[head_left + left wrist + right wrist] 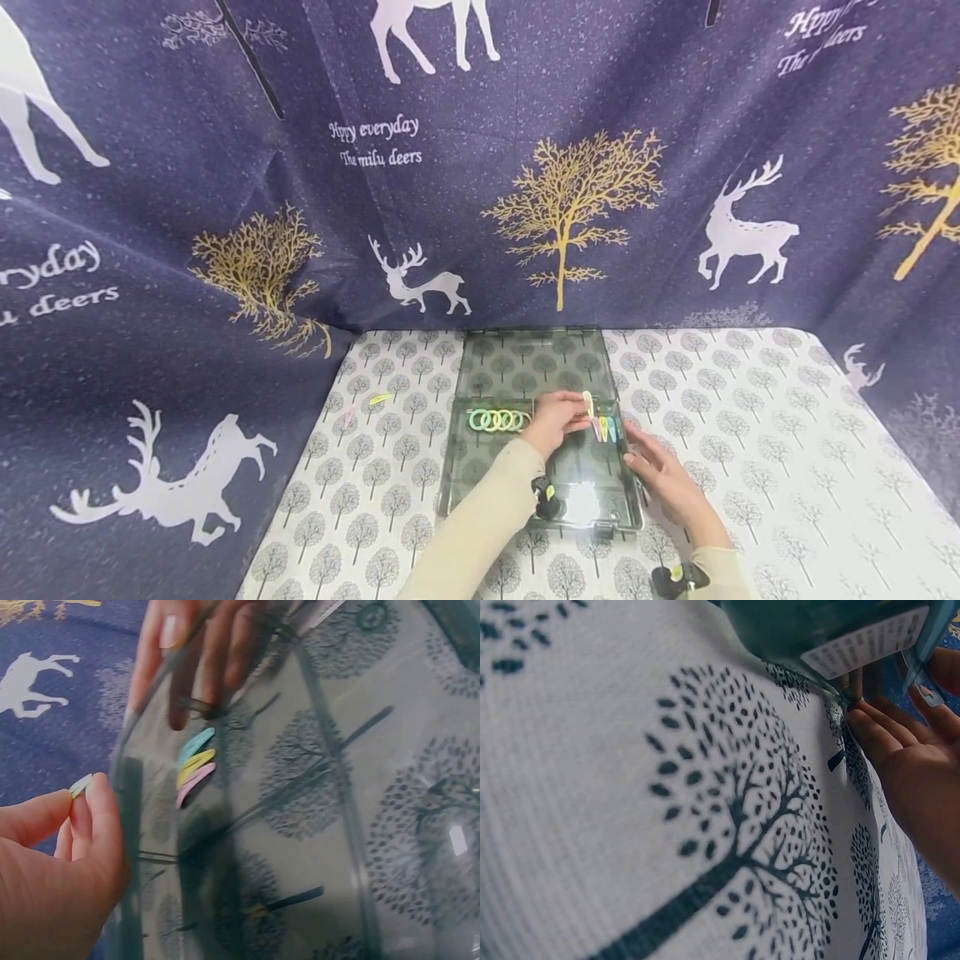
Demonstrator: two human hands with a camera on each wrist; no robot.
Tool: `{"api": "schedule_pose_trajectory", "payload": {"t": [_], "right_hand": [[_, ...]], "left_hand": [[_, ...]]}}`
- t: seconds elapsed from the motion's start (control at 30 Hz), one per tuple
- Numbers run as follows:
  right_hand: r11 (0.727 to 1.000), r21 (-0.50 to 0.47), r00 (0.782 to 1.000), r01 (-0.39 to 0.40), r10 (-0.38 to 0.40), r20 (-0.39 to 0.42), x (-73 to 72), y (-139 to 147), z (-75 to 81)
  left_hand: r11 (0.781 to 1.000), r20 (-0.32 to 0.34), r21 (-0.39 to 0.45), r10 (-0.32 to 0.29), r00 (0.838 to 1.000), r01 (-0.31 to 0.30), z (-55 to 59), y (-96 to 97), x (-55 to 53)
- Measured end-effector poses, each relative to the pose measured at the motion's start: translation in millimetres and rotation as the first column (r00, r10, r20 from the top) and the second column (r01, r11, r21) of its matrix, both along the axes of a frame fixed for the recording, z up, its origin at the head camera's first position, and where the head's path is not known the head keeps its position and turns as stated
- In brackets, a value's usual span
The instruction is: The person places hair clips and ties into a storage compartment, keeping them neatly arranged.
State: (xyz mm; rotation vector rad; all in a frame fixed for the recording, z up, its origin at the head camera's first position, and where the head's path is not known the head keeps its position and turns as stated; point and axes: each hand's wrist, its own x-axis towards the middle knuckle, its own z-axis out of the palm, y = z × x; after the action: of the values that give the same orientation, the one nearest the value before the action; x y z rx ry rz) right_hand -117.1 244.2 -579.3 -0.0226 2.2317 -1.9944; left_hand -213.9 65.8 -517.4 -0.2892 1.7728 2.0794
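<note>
My left hand [558,417] pinches a pale snap hair clip [588,403] between thumb and fingertips, over the right half of a clear grey-green plastic case [491,483]. In the left wrist view the pale clip [81,785] shows only partly between the fingertips. Just beside it, pink, yellow and blue snap clips [604,429] lie in a row in a compartment. My right hand [663,475] rests against the case's right side with fairly straight fingers, seen through the clear wall in the left wrist view. Several green and yellow rings [497,420] lie in the left compartment.
The case's lid [532,362] lies open toward the back curtain [600,275]. On the tree-print tablecloth [405,450] to the left are a yellow clip [380,399] and a pink clip [348,417]. A white label [866,643] is on the case's side.
</note>
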Motion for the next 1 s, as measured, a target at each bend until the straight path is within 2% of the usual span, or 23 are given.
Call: {"api": "schedule_pose_trajectory", "payload": {"t": [0.17,0.27,0.33,0.37,0.43,0.5,0.53,0.57,0.63,0.67,0.7,0.8,0.83,0.87,0.93,1.0], "right_hand": [[1.0,-0.006,1.0,0.005,-0.005,0.014,1.0,-0.5,0.7],[1.0,-0.018,1.0,0.005,-0.005,0.019,1.2,-0.6,0.1],[1.0,-0.016,1.0,0.004,-0.004,0.015,1.2,-0.3,-0.7],[1.0,-0.014,1.0,0.004,-0.004,0.012,1.0,-0.2,-1.3],[1.0,-0.011,1.0,0.005,-0.005,0.007,0.7,0.2,-2.2],[1.0,-0.008,1.0,0.006,-0.006,0.003,0.5,0.4,-2.5],[1.0,-0.005,1.0,0.007,-0.007,0.003,0.3,0.4,-2.4],[1.0,-0.003,1.0,0.01,-0.01,0.005,0.0,0.4,-2.2],[1.0,-0.003,1.0,0.008,-0.008,0.012,-0.1,0.6,-1.6],[1.0,-0.003,1.0,0.007,-0.007,0.018,-0.2,0.8,-1.4],[1.0,0.008,1.0,0.007,-0.008,0.025,-0.1,1.1,-1.1],[0.999,0.044,0.999,0.006,-0.008,0.052,0.1,1.9,-0.2],[0.998,0.057,0.998,0.007,-0.01,0.057,0.2,2.1,0.1],[0.998,0.069,0.998,0.008,-0.012,0.061,0.3,2.3,0.3],[0.997,0.075,0.998,0.007,-0.012,0.064,0.4,2.4,0.7],[0.998,0.067,0.998,0.008,-0.012,0.058,0.5,2.4,0.9]], "left_hand": [[0.997,-0.008,-0.067,0.046,0.999,-0.046,-9.9,8.1,4.9],[0.992,-0.001,-0.118,0.048,0.999,-0.048,-12.8,10.8,5.8],[0.991,-0.026,-0.127,0.042,0.999,-0.045,-32.2,13.5,-1.9],[0.989,-0.026,-0.141,0.039,0.999,-0.042,-46.2,15.8,-8.6],[0.987,-0.05,-0.15,0.046,0.998,-0.053,-82.7,22.2,-25.4],[0.984,-0.09,-0.162,0.059,0.994,-0.073,-128.3,30.3,-44.3],[0.976,-0.077,-0.203,0.061,0.995,-0.075,-139.3,33.0,-50.1],[0.975,-0.104,-0.205,0.068,0.992,-0.088,-154.6,35.9,-55.9],[0.967,-0.128,-0.239,0.06,0.99,-0.09,-159.7,37.0,-57.2],[0.962,-0.127,-0.26,0.053,0.991,-0.085,-154.3,36.1,-54.9],[0.955,-0.11,-0.284,0.051,0.993,-0.081,-142.3,34.3,-50.4],[0.936,-0.022,-0.349,0.041,0.999,-0.046,-86.1,25.6,-28.7],[0.932,-0.006,-0.36,0.048,0.999,-0.047,-72.8,24.0,-23.4],[0.924,0.031,-0.382,0.047,0.998,-0.032,-53.3,21.5,-15.8],[0.922,0.021,-0.385,0.053,0.998,-0.041,-34.7,18.9,-5.4],[0.921,0.008,-0.386,0.051,0.999,-0.044,-24.9,17.4,0.5]]}}
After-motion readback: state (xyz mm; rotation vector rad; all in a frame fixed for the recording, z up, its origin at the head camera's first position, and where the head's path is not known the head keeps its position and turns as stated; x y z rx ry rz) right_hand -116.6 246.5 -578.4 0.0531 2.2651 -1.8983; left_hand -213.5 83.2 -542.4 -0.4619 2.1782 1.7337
